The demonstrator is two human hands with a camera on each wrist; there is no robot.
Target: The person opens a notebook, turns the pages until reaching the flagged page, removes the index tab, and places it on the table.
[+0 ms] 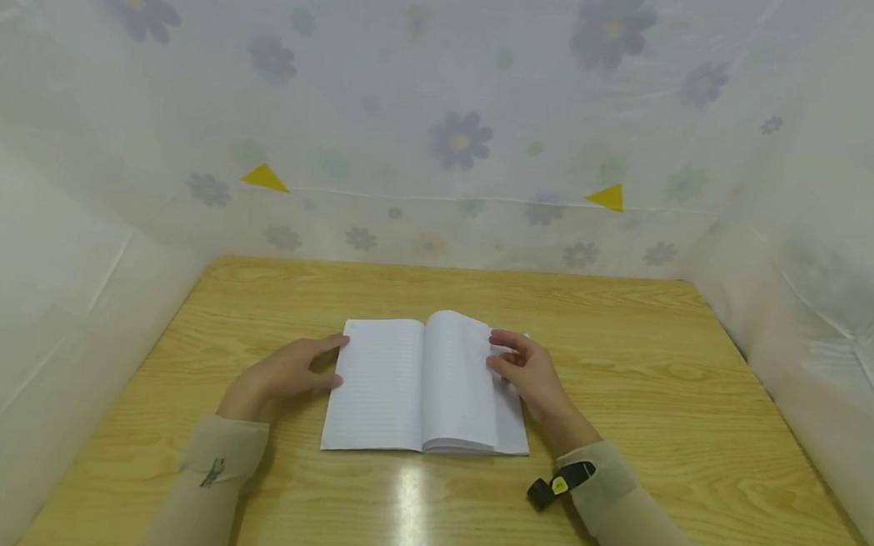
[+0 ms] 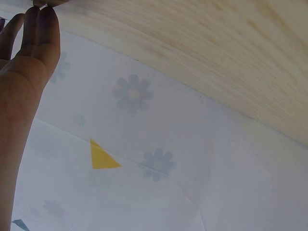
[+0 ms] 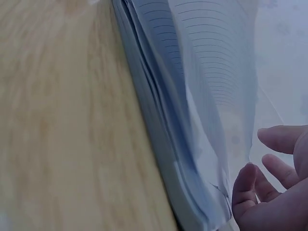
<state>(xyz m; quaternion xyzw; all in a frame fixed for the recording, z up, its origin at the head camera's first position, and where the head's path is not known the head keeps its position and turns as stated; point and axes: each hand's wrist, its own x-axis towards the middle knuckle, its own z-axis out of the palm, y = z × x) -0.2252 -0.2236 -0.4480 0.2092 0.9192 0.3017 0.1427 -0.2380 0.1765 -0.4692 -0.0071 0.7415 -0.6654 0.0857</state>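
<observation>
Open notebook of white, faintly ruled paper on the yellow wood-grain tabletop, near its middle; clock positions are read in the head view, with the notebook as hub. The bare left hand lies at nine o'clock, its thumb and forefinger spread and touching the notebook's outer edge. The bare right hand is at three o'clock, its fingers loosely bent at the free edge of a raised, arched white leaf; thumb and forefinger stand apart at their tips, and whether any finger pinches the paper cannot be told. Beige left sleeve at eight o'clock, with a black mark near its cuff; beige right sleeve at four, crossed by a black strap bearing a yellow disc. At twelve o'clock, beyond the tabletop, hangs a translucent white, flower-printed sheet; flat yellow triangles on it lie toward half past ten and half past one.
</observation>
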